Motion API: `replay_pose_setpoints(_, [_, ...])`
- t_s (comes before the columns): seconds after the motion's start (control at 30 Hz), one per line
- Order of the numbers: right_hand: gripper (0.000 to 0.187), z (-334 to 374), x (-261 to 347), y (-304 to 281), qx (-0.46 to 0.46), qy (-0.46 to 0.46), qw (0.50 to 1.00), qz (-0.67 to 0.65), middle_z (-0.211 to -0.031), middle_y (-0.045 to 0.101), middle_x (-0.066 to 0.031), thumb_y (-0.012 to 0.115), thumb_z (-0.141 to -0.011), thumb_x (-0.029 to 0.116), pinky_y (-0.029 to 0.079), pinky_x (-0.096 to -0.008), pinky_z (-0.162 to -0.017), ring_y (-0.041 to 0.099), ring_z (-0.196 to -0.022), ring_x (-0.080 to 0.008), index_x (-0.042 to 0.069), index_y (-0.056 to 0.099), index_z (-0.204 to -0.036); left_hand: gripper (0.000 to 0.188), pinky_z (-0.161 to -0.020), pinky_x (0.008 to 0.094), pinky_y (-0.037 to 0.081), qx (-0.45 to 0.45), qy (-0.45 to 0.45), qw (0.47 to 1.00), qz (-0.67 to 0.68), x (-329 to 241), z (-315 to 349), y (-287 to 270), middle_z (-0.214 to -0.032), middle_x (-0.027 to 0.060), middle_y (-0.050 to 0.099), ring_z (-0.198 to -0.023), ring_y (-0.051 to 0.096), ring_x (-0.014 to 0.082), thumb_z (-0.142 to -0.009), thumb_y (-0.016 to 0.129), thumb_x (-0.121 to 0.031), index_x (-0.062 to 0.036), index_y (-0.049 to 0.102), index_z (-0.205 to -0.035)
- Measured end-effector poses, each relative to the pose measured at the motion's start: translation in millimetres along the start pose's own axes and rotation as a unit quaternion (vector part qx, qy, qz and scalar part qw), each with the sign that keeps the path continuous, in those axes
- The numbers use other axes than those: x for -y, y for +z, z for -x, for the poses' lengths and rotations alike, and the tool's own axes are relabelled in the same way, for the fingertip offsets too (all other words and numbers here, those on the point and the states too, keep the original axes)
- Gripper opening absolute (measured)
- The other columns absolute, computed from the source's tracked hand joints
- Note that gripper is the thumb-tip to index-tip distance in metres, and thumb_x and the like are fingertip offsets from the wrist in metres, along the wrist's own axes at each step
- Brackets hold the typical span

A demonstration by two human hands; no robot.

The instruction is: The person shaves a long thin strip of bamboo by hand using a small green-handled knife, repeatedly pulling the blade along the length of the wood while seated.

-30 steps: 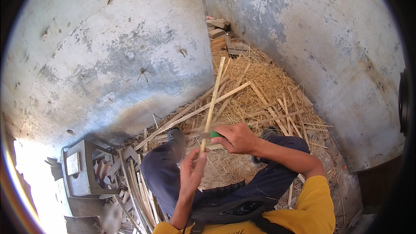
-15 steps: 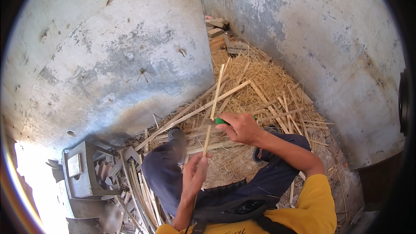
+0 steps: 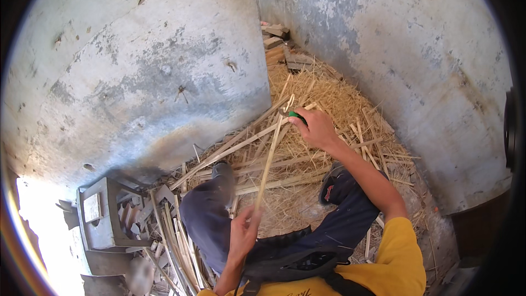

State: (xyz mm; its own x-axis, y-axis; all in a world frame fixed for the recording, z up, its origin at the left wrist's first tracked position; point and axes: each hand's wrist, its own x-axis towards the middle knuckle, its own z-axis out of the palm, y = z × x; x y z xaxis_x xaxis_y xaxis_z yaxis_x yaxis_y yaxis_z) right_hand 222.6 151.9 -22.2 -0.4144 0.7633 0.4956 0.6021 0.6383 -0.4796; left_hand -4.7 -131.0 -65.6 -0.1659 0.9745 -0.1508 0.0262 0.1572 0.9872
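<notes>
A thin, pale bamboo strip (image 3: 269,163) slants upward and away in front of me. My left hand (image 3: 244,232) is closed round its lower end, close to my left knee. In my right hand (image 3: 315,126) I grip the green handle of a knife (image 3: 296,116). The short dark blade lies across the strip near its far end. Just past the blade a thin shaving (image 3: 290,101) curls up from the strip. My right fingers wrap the handle and hide part of it.
Straw-like shavings (image 3: 334,90) and loose strips (image 3: 296,177) cover the floor ahead. More long strips (image 3: 177,241) lie by my left leg, beside a grey box-like stand (image 3: 104,216). Worn plaster walls (image 3: 181,77) meet at the back, with bricks (image 3: 274,35) stacked in the corner.
My right hand has pushed the knife away along the strip, toward its far end, and a shaving now curls there. My left hand stays near the same place, holding the lower end.
</notes>
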Motion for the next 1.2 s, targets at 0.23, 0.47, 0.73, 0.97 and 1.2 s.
replay_pose_setpoints(0.23, [0.040,-8.6,-3.7,11.1,0.044,0.090,0.995,0.006,-0.065,0.063,-0.0094,0.054,-0.110,0.038,0.047,-0.0417,-0.056,0.057,-0.055,-0.0262,0.003,0.072,-0.108,0.024,-0.056,0.0219,0.037,-0.015,-0.028,0.999,-0.003,0.4,3.1,-7.2,-0.092,-0.0033,0.067,-0.072,0.048,0.0010,-0.106,0.065,-0.015,0.0033,0.072,-0.119])
replay_pose_setpoints(0.47, [0.042,-26.9,-81.3,-39.7,-0.041,0.170,0.980,0.090,-0.063,0.055,-0.0041,0.047,-0.113,0.039,0.041,-0.0368,-0.051,0.049,-0.051,-0.0172,0.005,0.071,-0.121,0.021,-0.051,0.0210,0.036,-0.065,-0.097,0.993,0.025,-9.2,31.2,-33.0,-0.080,-0.0024,0.066,-0.064,0.050,-0.0008,-0.104,0.068,-0.016,0.0016,0.071,-0.116])
replay_pose_setpoints(0.73, [0.042,8.3,2.1,-2.1,0.016,-0.009,0.997,-0.073,-0.066,0.059,-0.0068,0.051,-0.110,0.045,0.045,-0.0375,-0.053,0.056,-0.053,-0.0199,0.006,0.067,-0.109,0.018,-0.055,0.0255,0.041,-0.098,0.062,0.990,-0.082,-7.6,-5.9,-16.8,-0.071,0.0013,0.064,-0.062,0.051,0.0036,-0.099,0.073,-0.012,0.0011,0.072,-0.110])
replay_pose_setpoints(0.97, [0.029,49.0,69.9,16.7,0.066,-0.145,0.978,-0.137,-0.078,0.068,-0.0123,0.068,-0.101,0.035,0.051,-0.0399,-0.054,0.067,-0.063,-0.0325,0.006,0.067,-0.108,0.018,-0.057,0.0232,0.045,-0.094,0.094,0.984,-0.117,-32.5,-29.2,5.0,-0.078,0.0019,0.069,-0.066,0.057,0.0035,-0.100,0.072,-0.012,0.0025,0.071,-0.111])
replay_pose_setpoints(1.2, [0.027,56.4,82.2,14.9,0.103,-0.189,0.965,-0.152,-0.083,0.070,-0.0126,0.071,-0.099,0.031,0.053,-0.0424,-0.057,0.069,-0.067,-0.0344,0.004,0.067,-0.104,0.017,-0.055,0.0213,0.042,-0.089,0.094,0.985,-0.115,-43.5,-35.3,12.8,-0.081,-0.0008,0.069,-0.065,0.057,0.0013,-0.101,0.071,-0.010,0.0024,0.069,-0.112])
